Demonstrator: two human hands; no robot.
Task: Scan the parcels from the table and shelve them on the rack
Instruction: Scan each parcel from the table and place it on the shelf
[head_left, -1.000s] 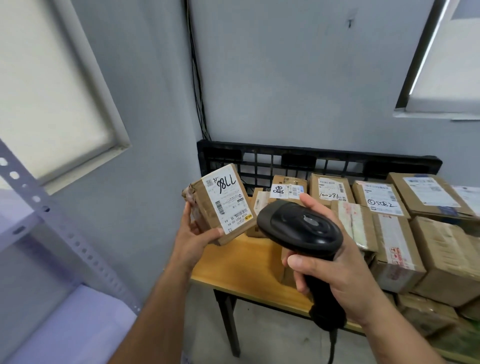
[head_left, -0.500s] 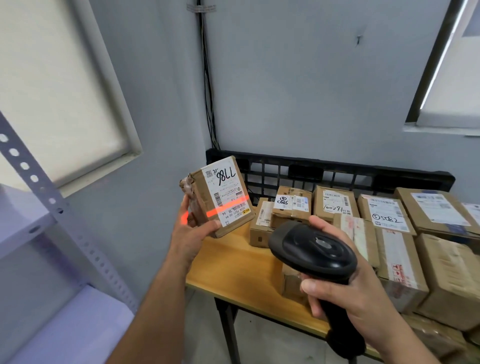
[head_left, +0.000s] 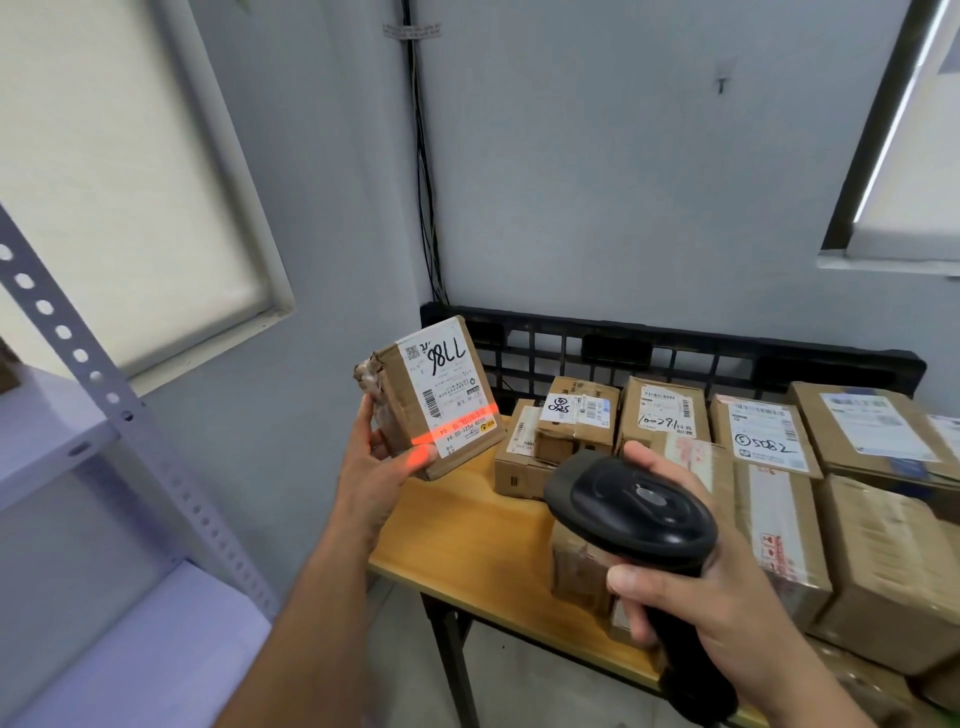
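Holding a small brown parcel (head_left: 415, 415) in the air above the left end of the table (head_left: 467, 525), the left hand (head_left: 379, 467) has its grip round the box's lower left edge. The parcel's long axis stands nearly upright, its top leaning a little to the left. Its white label (head_left: 449, 384) faces the barcode scanner (head_left: 634, 514). The right hand (head_left: 696, 603) clenches the scanner by the handle, lower and to the right, well apart from the box. A red scan line (head_left: 460, 422) crosses the bottom of the label and spills onto a fingertip of the left hand.

The grey rack (head_left: 78, 358) stands to the left, on the side of the hand that carries the parcel. I judge that shelving falls to that hand, with a swing leftward away from the scanner. The other parcels (head_left: 670, 415) lie crowded on the table to the right.
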